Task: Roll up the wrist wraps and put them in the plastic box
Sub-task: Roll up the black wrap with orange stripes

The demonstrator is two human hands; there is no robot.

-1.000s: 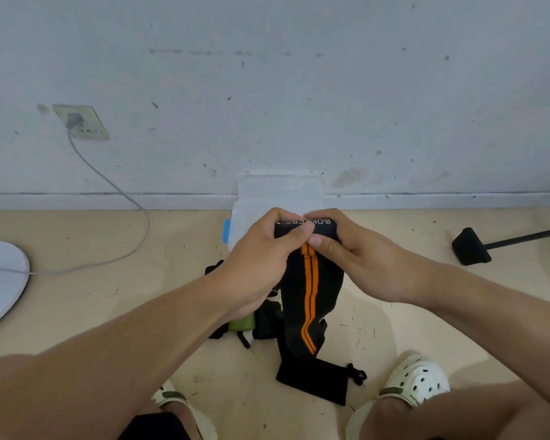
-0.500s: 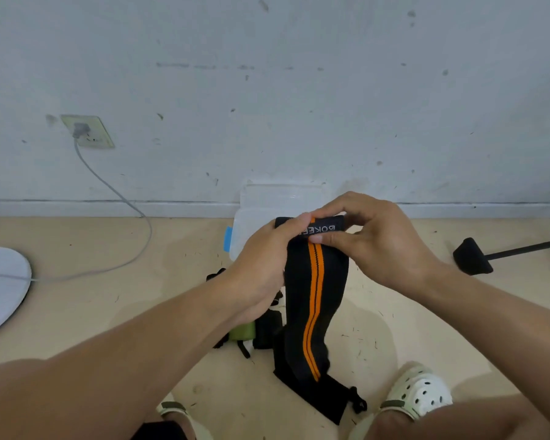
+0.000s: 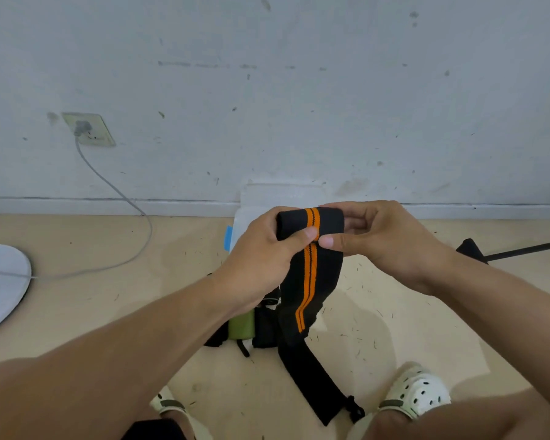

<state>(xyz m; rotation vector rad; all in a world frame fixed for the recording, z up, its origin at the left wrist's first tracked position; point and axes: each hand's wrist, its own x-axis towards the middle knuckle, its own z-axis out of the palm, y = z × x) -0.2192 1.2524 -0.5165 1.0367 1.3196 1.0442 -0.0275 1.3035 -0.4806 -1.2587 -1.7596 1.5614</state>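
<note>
A black wrist wrap with an orange stripe (image 3: 310, 281) hangs from both my hands, its top end turned into a short roll. My left hand (image 3: 264, 258) grips the roll's left side with the thumb pressed on the front. My right hand (image 3: 375, 236) pinches the right side, fingers curled behind it. The wrap's tail trails down to the floor between my feet. Behind my hands the clear plastic box (image 3: 261, 198) stands against the wall, mostly hidden. More wraps, black and green (image 3: 242, 327), lie on the floor under my left wrist.
A grey cable (image 3: 121, 198) runs from a wall socket (image 3: 88, 128) to a white round object (image 3: 0, 281) at the left. A black stand foot (image 3: 470, 249) lies at the right. My white clogs (image 3: 416, 393) are at the bottom.
The top end of the wrap has been turned over into a thicker roll; the printed label is now rolled inside. Both hands rose slightly with the wrap, and its tail lifted along the floor.
</note>
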